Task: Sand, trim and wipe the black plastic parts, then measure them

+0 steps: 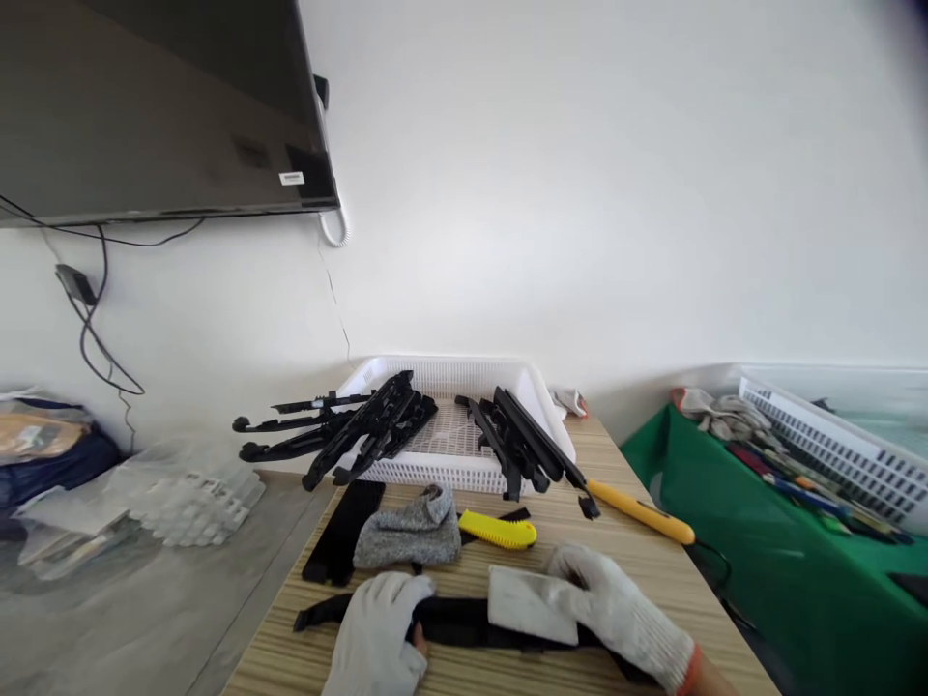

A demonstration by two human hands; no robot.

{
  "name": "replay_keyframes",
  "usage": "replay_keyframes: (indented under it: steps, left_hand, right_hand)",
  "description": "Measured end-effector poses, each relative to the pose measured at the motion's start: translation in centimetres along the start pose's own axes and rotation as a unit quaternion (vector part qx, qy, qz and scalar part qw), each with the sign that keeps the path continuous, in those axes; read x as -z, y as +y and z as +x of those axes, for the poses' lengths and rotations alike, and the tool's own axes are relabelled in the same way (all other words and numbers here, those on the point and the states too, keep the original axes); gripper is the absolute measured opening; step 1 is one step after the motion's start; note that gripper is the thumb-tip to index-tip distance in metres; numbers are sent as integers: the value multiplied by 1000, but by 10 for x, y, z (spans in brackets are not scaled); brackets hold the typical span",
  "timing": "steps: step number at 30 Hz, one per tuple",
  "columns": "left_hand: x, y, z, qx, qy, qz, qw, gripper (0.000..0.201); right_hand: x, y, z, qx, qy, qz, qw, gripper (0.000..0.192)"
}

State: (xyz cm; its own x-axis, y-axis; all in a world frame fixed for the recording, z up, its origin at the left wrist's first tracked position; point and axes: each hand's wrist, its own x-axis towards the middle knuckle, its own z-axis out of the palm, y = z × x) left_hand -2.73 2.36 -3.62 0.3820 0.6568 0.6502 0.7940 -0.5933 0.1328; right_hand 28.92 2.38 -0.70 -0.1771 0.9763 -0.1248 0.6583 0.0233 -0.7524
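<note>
A long black plastic strip (456, 621) lies crosswise near the front of the wooden table. My left hand (381, 628), in a white knit glove, is closed around its left part; a bare fingertip shows. Gloved too, my right hand (616, 609) grips a flat white pad (533, 604) laid over the strip; whether it is cloth or foam I cannot tell. Just beyond the strip sit a crumpled grey cloth (410, 532), a yellow-handled cutter (499, 530) and a flat black piece (344, 530).
A white plastic basket (464, 472) holds several black strips (377, 425), many jutting over its rim. A yellow-handled corded tool (642, 510) lies at the right edge. Beyond is a green-covered table (674, 483) with another basket (833, 445). A screen (159, 106) hangs upper left.
</note>
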Motion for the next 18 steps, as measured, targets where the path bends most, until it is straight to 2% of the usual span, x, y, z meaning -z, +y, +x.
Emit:
replay_keyframes:
  steps: [5, 11, 14, 18]
  left_hand:
    - [7, 6, 2, 23, -22, -6, 999, 48]
    - [12, 13, -1, 95, -52, -5, 994, 47]
    - [14, 16, 1, 112, -70, 1, 991, 44]
    - [17, 18, 4, 104, -66, 5, 992, 43]
  right_hand:
    - [4, -10, 1, -26, -49, -90, 994, 23]
    - [12, -15, 26, 27, -128, -118, 984, 26]
    - [10, -9, 36, 30, -128, -106, 986, 25]
    - [9, -4, 35, 25, -80, -58, 995, 29]
